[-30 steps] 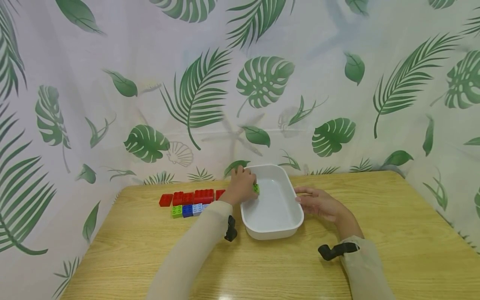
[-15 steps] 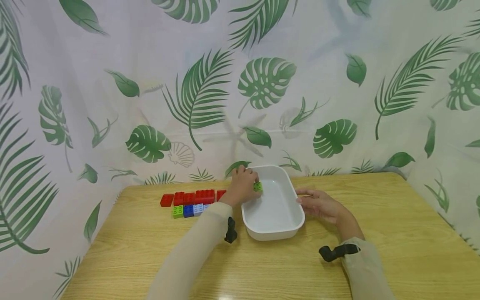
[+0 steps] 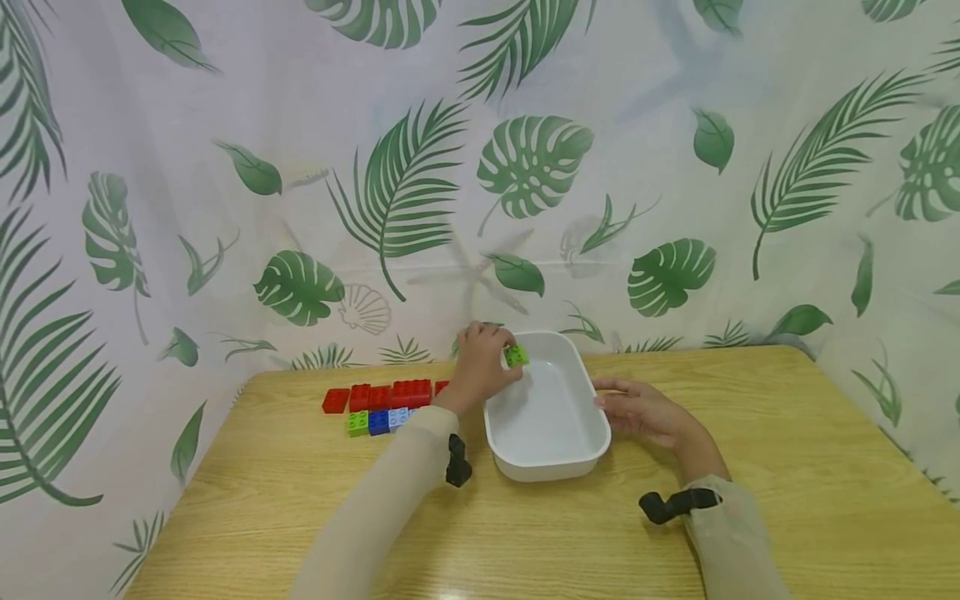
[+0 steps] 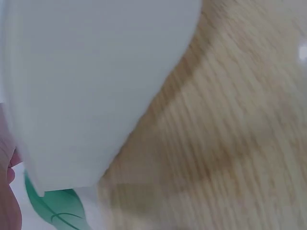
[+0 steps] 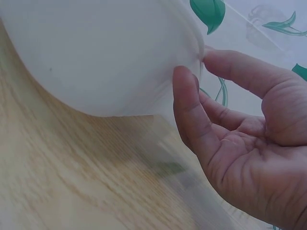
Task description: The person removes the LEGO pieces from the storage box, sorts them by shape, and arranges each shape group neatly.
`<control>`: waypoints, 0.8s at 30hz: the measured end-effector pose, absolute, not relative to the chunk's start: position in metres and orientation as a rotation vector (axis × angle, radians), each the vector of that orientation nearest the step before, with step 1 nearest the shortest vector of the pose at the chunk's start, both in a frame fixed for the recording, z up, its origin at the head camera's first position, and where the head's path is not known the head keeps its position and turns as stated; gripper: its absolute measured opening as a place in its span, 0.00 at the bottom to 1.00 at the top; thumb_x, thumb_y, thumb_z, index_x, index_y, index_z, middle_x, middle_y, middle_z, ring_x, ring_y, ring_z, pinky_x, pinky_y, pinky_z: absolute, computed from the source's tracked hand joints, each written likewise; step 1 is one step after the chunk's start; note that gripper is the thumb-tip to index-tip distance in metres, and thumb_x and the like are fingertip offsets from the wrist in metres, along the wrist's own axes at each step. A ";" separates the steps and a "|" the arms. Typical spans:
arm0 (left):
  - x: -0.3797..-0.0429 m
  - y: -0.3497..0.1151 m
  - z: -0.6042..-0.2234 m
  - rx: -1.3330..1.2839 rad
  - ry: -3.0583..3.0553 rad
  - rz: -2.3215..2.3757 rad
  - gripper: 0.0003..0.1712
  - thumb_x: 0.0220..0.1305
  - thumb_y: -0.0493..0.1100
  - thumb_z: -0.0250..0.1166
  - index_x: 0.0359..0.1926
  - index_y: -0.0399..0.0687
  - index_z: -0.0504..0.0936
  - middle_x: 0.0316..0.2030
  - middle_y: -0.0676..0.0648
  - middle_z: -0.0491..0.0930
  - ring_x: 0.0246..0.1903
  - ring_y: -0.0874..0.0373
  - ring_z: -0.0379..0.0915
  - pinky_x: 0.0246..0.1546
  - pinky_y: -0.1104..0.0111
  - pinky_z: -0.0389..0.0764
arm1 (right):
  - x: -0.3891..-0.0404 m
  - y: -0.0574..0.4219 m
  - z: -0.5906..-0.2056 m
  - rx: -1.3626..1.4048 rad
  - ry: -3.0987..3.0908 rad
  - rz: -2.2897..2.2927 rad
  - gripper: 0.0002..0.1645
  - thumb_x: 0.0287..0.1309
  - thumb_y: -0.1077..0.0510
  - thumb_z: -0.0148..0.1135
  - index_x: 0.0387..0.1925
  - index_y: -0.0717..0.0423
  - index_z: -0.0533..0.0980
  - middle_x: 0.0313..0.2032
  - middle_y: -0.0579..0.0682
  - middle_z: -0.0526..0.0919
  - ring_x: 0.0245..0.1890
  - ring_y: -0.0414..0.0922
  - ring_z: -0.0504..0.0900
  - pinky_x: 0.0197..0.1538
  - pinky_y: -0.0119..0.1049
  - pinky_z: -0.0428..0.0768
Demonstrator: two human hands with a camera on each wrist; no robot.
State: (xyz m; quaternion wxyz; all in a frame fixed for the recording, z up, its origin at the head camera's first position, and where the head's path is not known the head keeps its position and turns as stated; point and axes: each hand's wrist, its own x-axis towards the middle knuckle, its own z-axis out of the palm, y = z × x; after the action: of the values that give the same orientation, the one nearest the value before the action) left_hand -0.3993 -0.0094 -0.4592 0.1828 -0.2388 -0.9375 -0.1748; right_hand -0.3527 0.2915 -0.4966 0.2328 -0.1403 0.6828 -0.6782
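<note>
A light green toy building brick (image 3: 516,356) is pinched between the fingers and thumb of my left hand (image 3: 482,367), over the left back part of a white rectangular tub (image 3: 551,471). The tub's inside shows bare white around the brick in the head view. My right hand (image 3: 637,408) is at the tub's right side, its fingers loosely extended and the fingertips right at the rim and outer wall. In the right wrist view, the thumb and a finger (image 5: 230,64) reach to the white wall. The left wrist view shows mostly the tub's side (image 4: 86,86), with a bit of hand at the left edge.
Left of the tub, a row of red bricks (image 3: 411,392) lies on the wooden table (image 3: 247,500). In front of it is a shorter row with a light green brick (image 3: 357,423), a dark blue brick (image 3: 378,422) and a light blue brick (image 3: 398,418). A leaf-patterned cloth (image 3: 420,192) hangs behind.
My left hand has lifted a little and shifted toward the tub's back with the green brick, so more of the brick shows. My right hand has stayed at the tub's side.
</note>
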 end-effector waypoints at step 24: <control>-0.367 -0.093 -0.406 -0.661 -2.523 -0.588 0.18 0.57 0.45 0.74 0.47 0.44 0.83 0.48 0.45 0.80 0.52 0.47 0.64 0.58 0.48 0.63 | -0.352 0.289 -0.492 -0.334 1.860 -1.888 0.28 0.74 0.63 0.54 0.70 0.68 0.61 0.49 0.40 0.86 0.48 0.38 0.86 0.53 0.34 0.84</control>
State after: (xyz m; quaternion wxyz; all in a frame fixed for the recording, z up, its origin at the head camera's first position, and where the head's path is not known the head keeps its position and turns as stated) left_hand -0.3668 -0.0928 -0.4055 0.2318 -0.2405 -0.9180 -0.2140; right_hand -0.3519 0.2893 -0.4923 0.2332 -0.1217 0.6771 -0.6873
